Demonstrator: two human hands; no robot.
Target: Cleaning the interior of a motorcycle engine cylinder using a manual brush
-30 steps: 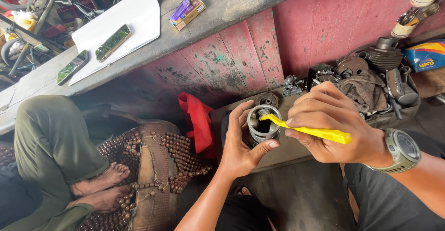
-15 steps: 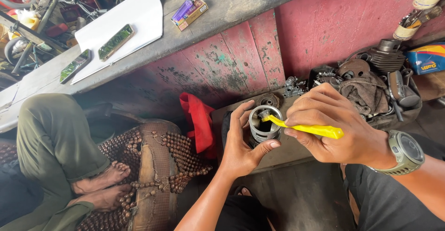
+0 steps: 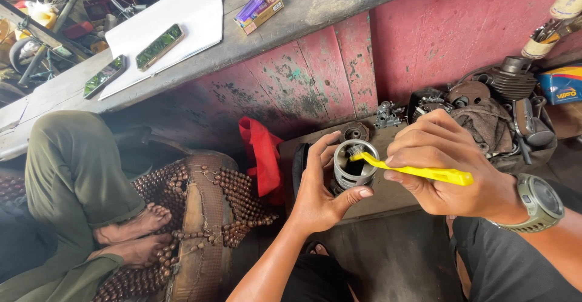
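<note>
**Piston held, brush inside**

The left hand [image 3: 318, 187] is clamped around a metal piston [image 3: 353, 167] — thumb below, fingers along its far side. The right hand [image 3: 451, 165] pinches a yellow brush [image 3: 424, 172], bristles dipped into the piston's open top. Just beyond the held piston lies a red rag [image 3: 262, 153]; right of the brush hand, engine parts [image 3: 509, 83].

Two phones [image 3: 159, 46] on white paper [image 3: 176, 23], lighter [image 3: 250, 8], red cloth [image 3: 262, 155], beaded seat cover [image 3: 200, 217].
</note>
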